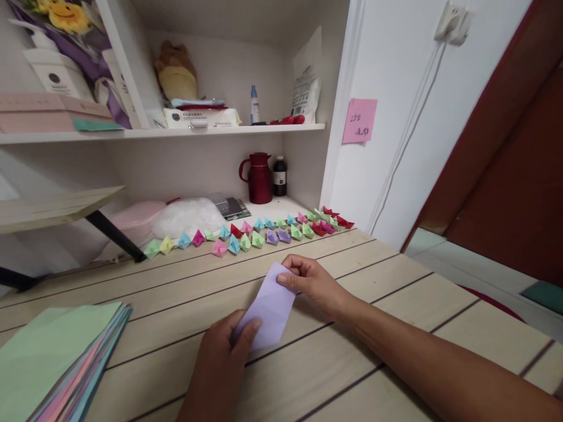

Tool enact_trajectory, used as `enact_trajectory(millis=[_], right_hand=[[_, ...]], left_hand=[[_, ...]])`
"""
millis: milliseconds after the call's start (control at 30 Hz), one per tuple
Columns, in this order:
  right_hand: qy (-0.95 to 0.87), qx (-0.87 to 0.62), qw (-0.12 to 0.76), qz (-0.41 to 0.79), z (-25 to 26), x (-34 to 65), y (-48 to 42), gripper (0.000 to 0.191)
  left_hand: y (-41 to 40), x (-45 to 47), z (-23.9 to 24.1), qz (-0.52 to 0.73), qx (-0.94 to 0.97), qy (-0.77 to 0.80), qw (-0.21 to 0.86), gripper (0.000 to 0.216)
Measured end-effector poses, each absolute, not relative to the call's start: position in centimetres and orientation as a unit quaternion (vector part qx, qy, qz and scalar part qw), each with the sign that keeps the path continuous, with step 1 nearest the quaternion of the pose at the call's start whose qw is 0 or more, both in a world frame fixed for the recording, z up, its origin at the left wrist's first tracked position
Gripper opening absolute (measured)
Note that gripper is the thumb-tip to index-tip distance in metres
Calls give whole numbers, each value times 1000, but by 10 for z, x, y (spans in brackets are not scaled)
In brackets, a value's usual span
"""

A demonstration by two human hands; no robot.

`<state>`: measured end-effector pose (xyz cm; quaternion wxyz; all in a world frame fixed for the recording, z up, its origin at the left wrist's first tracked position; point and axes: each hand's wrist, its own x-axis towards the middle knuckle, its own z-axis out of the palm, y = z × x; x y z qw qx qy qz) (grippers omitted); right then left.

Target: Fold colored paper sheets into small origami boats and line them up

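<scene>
A sheet of purple paper (pixel 271 308), longer than wide and with faint crease lines, is held between my two hands just over the table. My left hand (pixel 226 346) pinches its lower left edge, thumb on top. At the upper right corner my right hand (pixel 308 282) grips it between thumb and curled fingers. Beyond my hands, small folded paper boats (pixel 258 239) in many colours stand in rows along the back of the table. To the left lies a stack of coloured paper (pixel 61 357), a light green sheet uppermost.
The wood-plank table (pixel 369 346) meets a white shelf unit (pixel 272 131) at the back. A dark red jug (pixel 260 179) and a dark bottle (pixel 280 176) stand in it, near a clear plastic bag (pixel 189 219). A small raised stand (pixel 57 208) is at the left.
</scene>
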<state>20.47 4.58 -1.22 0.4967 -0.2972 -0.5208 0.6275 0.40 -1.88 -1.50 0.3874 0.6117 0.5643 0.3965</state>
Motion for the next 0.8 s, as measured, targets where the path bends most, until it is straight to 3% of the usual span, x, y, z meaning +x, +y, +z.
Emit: enact_trajectory(millis=[200,400,633,800], right_hand=[[-483,-249,488,683,-14,202,45,43],[-494,-239,472,690,-18,198,44,32],[-516,-191,432,715,-16,197,36,38],[-545,-189,381,723,-19,193,31,68]], left_hand=[[-16,5,-8,482,502,544,469,28],[-9,-1,-14,504,426,544,518,33],[-5,-3,-16,522,370,522,564,37],[-7,-1,-9,537,340,492,594,34]])
